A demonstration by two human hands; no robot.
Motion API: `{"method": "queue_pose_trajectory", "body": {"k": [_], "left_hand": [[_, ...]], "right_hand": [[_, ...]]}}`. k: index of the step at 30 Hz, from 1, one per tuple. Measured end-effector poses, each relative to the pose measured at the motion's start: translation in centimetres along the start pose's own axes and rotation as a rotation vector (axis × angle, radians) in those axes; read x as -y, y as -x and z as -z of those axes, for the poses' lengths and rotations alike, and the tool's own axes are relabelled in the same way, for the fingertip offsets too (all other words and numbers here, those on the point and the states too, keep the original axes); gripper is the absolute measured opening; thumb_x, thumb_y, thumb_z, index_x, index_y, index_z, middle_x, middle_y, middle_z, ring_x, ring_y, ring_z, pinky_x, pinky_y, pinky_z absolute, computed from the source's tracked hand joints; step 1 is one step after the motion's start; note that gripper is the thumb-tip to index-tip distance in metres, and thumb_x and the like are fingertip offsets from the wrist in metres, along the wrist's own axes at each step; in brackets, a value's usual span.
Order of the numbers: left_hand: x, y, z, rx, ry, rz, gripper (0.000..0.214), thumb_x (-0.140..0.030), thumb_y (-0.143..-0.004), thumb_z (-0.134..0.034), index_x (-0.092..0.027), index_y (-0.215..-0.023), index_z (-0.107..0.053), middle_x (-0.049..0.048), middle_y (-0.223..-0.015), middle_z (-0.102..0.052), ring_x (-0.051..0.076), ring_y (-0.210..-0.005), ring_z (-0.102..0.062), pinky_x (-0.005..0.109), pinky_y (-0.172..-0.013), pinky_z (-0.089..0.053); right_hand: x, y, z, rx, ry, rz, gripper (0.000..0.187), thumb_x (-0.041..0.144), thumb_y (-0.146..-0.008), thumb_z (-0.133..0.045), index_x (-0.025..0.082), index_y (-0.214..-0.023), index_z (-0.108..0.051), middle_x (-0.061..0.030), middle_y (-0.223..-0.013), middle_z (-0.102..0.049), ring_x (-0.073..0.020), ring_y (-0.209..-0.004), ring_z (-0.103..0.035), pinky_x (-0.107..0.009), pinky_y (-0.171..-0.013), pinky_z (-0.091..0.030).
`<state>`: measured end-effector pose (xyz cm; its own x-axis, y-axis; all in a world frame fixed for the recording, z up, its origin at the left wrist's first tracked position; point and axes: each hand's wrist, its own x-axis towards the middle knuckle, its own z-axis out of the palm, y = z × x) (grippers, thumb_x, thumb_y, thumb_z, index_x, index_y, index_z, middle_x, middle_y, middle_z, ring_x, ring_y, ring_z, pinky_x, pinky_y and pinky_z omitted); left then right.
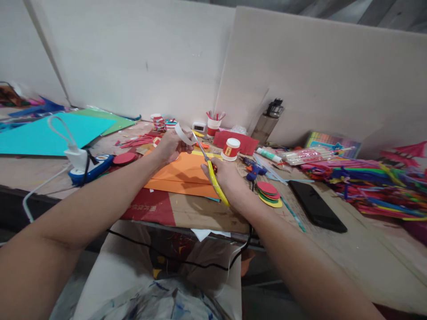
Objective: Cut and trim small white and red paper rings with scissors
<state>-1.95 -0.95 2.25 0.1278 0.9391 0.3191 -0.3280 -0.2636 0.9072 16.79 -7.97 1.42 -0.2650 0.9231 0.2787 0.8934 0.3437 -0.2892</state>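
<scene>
My left hand (pixel 170 146) pinches a narrow white paper strip (pixel 183 134) that curls upward above the table. In my right hand (pixel 225 173) is a pair of scissors (pixel 215 178) with yellow handles, its fingers wrapped round them. The metal blades point up and left, with their tips close to the strip's right end; I cannot tell whether they touch it. Beneath both hands lie orange paper sheets (pixel 182 175). Just beyond my right hand stands a small red and white cup (pixel 231 150).
Colored paper discs (pixel 268 192), a blue glue gun (pixel 255 171) and a black phone (pixel 315 204) lie at right. A blue power strip (pixel 91 169) with a white plug is at left. Bundles of pipe cleaners (pixel 376 182) cover the far right. A bottle (pixel 266 122) stands behind.
</scene>
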Motion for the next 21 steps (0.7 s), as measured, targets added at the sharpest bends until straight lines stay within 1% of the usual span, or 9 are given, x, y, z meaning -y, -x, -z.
{"method": "queue_pose_trajectory", "body": {"k": [3,7,10,13,17,21], "left_hand": [[-0.13,-0.11,0.12,-0.027,-0.01,-0.017,0.019,-0.025,-0.07,-0.069,-0.013,-0.068,-0.055,-0.0002,-0.059,-0.059,0.008,-0.048,-0.056,0.019,-0.048,-0.045],[-0.24,0.0,-0.03,-0.031,-0.015,-0.02,0.02,-0.024,-0.069,-0.071,-0.013,-0.067,-0.054,0.0005,-0.057,-0.059,0.008,-0.047,-0.057,0.019,-0.047,-0.045],[-0.17,0.18,-0.28,0.003,-0.017,0.007,0.021,-0.025,-0.068,-0.072,-0.013,-0.068,-0.055,0.0011,-0.057,-0.06,0.008,-0.046,-0.057,0.019,-0.045,-0.044],[-0.14,0.3,-0.45,0.04,-0.019,0.019,0.02,-0.024,-0.069,-0.072,-0.012,-0.068,-0.056,0.0018,-0.057,-0.06,0.008,-0.045,-0.055,0.019,-0.045,-0.043],[-0.28,0.35,-0.57,0.034,-0.013,0.015,0.018,-0.022,-0.07,-0.07,-0.011,-0.066,-0.057,0.0035,-0.057,-0.061,0.008,-0.044,-0.055,0.019,-0.044,-0.043],[-0.51,0.4,-0.64,0.025,-0.012,0.025,0.017,-0.021,-0.068,-0.071,-0.011,-0.066,-0.057,0.0035,-0.056,-0.06,0.009,-0.046,-0.057,0.019,-0.044,-0.044]], "right_hand": [[0.24,0.12,0.22,0.009,0.008,-0.003,0.041,0.052,-0.095,-0.045,0.018,-0.101,-0.068,-0.0095,-0.083,-0.071,-0.021,-0.075,-0.063,-0.027,-0.063,-0.036],[0.55,0.41,0.61,0.015,0.038,-0.007,0.034,0.046,-0.096,-0.046,0.019,-0.101,-0.066,-0.0101,-0.087,-0.072,-0.0209,-0.078,-0.063,-0.027,-0.064,-0.036],[0.57,0.51,0.75,0.01,0.056,-0.005,0.031,0.043,-0.096,-0.046,0.02,-0.103,-0.065,-0.0101,-0.088,-0.073,-0.0215,-0.079,-0.064,-0.028,-0.065,-0.036],[0.49,0.47,0.72,-0.002,0.062,-0.002,0.031,0.042,-0.096,-0.046,0.02,-0.105,-0.064,-0.011,-0.09,-0.073,-0.0225,-0.081,-0.064,-0.028,-0.066,-0.037],[0.42,0.4,0.6,-0.005,0.075,0.007,0.034,0.044,-0.097,-0.043,0.019,-0.108,-0.064,-0.0119,-0.091,-0.073,-0.0238,-0.081,-0.065,-0.029,-0.066,-0.037],[0.38,0.39,0.55,-0.005,0.089,0.009,0.033,0.042,-0.097,-0.044,0.019,-0.109,-0.064,-0.0116,-0.092,-0.074,-0.0237,-0.081,-0.065,-0.029,-0.065,-0.037]]}}
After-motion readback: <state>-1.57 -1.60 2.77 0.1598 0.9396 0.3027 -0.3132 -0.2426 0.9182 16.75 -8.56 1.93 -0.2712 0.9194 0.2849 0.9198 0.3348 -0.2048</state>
